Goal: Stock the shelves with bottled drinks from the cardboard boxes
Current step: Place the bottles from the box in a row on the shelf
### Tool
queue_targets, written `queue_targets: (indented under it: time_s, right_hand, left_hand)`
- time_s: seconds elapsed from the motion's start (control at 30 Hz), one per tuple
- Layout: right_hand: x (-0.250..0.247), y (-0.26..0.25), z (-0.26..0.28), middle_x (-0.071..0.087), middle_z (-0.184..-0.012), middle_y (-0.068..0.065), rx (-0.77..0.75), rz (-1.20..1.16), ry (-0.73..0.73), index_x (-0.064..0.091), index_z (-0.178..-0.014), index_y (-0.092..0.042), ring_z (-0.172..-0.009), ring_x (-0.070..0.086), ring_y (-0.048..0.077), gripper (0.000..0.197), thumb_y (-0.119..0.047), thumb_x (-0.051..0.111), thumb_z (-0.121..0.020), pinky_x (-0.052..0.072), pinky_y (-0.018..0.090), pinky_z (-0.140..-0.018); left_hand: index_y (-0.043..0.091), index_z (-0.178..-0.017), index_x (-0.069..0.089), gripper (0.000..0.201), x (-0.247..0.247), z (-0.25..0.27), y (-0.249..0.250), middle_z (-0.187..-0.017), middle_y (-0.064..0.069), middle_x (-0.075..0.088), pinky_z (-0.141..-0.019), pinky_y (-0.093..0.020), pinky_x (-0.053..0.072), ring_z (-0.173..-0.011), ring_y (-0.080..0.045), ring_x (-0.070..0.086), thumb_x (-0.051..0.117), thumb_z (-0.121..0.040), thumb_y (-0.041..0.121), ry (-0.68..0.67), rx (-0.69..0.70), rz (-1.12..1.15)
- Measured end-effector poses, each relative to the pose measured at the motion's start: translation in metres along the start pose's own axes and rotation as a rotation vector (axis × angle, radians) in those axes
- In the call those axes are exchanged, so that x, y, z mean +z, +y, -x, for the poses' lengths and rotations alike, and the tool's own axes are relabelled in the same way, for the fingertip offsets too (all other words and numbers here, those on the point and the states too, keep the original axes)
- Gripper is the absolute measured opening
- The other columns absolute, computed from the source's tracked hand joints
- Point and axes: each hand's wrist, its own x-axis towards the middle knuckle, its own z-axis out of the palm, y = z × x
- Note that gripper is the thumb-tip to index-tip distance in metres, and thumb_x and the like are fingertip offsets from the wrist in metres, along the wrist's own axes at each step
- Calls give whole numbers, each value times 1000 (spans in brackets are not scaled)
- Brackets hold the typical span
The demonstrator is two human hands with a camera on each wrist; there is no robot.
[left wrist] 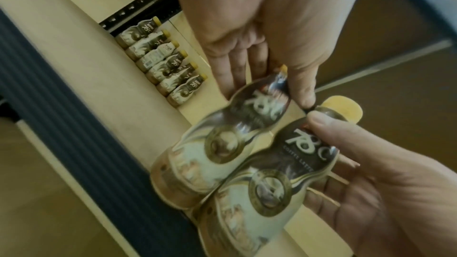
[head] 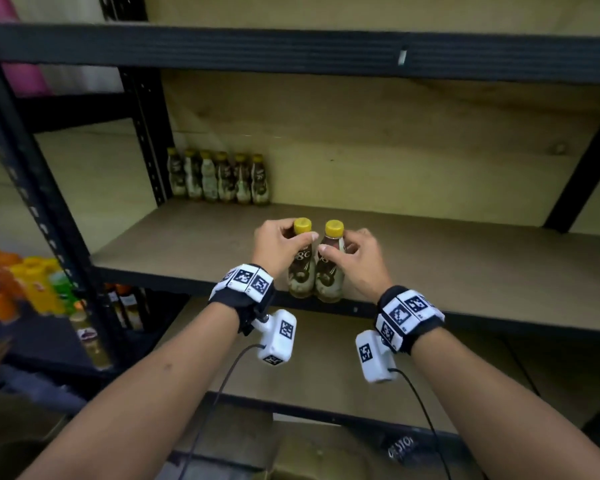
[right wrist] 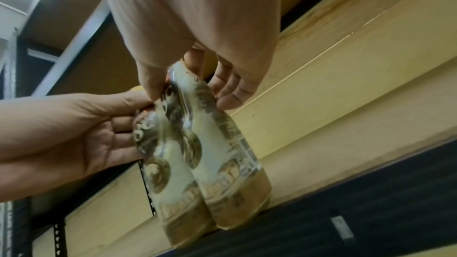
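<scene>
Two coffee-latte bottles with yellow caps stand side by side, their bases at the front edge of the middle shelf (head: 465,265). My left hand (head: 284,242) grips the neck of the left bottle (head: 301,277) just under its cap. My right hand (head: 352,256) grips the neck of the right bottle (head: 330,284) the same way. In the left wrist view my left hand (left wrist: 259,46) pinches the left bottle (left wrist: 222,144) beside the right bottle (left wrist: 272,183). In the right wrist view my right hand (right wrist: 197,46) holds the right bottle (right wrist: 222,153).
A row of several matching bottles (head: 219,178) stands at the shelf's back left corner, next to a black upright (head: 146,140). Orange, yellow and green drinks (head: 32,289) fill the rack to the left. A cardboard box (head: 309,452) lies below my arms.
</scene>
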Motion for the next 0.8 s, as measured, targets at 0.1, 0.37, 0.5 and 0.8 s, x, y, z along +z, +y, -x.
queue_targets:
  time_s: [0.1,0.37,0.5,0.8]
  right_hand:
    - [-5,8,-10,53,-89,5,61,-34,-39,71,-83,-22,-83,59,22,13,-31,79,-78,53,35,-77]
    - [-17,20,-41,59,-108,11,53,-16,-276,73,-95,-21,-97,60,24,26,-37,80,-76,52,34,-84]
    - [-13,27,-69,60,-130,10,93,-32,-403,67,-119,-19,-115,59,23,53,-42,80,-73,49,41,-100]
    - [30,34,-155,62,-118,0,169,-7,-434,57,-130,-8,-102,54,12,44,-16,69,-88,36,11,-64]
  left_hand:
    - [14,-79,74,20,1,-9,-5,-76,1,74,-72,-30,54,-68,-6,60,83,-70,29,0,-57,-17]
    - [25,-91,70,27,4,-22,-9,-86,8,74,-89,-39,55,-89,-11,69,85,-69,26,-125,-89,-168]
    - [26,-96,71,30,3,-33,-6,-85,12,72,-79,-25,53,-88,-8,66,84,-70,31,-74,-131,-237]
    - [17,-100,71,30,0,-124,-45,-81,5,65,-70,-19,43,-76,-11,58,81,-74,29,-71,-196,-407]
